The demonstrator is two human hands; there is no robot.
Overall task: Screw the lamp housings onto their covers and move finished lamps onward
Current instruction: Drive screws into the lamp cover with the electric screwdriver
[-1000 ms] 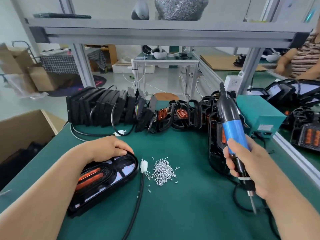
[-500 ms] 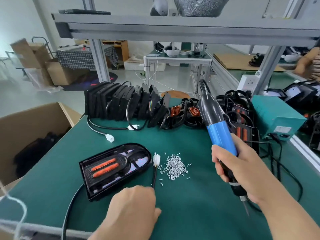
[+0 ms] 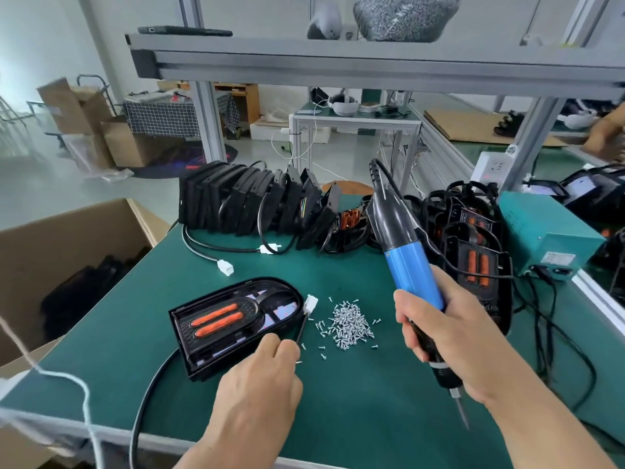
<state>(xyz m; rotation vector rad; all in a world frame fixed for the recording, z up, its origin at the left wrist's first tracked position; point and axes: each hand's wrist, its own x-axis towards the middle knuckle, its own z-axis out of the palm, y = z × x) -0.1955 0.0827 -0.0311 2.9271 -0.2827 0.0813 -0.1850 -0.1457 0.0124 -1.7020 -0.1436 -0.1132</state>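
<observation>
A black lamp housing (image 3: 236,319) with two orange strips lies flat on the green bench mat (image 3: 355,418). Its black cable ends in a white connector (image 3: 310,304) beside a pile of small silver screws (image 3: 350,326). My left hand (image 3: 263,380) rests just in front of the housing, its thumb and forefinger pinched together at the left edge of the loose screws, with a small screw showing at the fingertips. My right hand (image 3: 443,340) grips a blue and black electric screwdriver (image 3: 406,262), held tilted above the mat with the bit pointing down, right of the screws.
A row of black covers (image 3: 243,201) stands on edge at the back. More lamps with cables (image 3: 473,258) pile up at the right beside a teal power box (image 3: 541,231). An open cardboard box (image 3: 50,265) sits off the bench's left edge. A white string (image 3: 67,377) crosses the near left corner.
My left hand has come off the lamp housing, swung round in front of it and reached toward the screws. The screwdriver has stayed in my right hand. The view has shifted left.
</observation>
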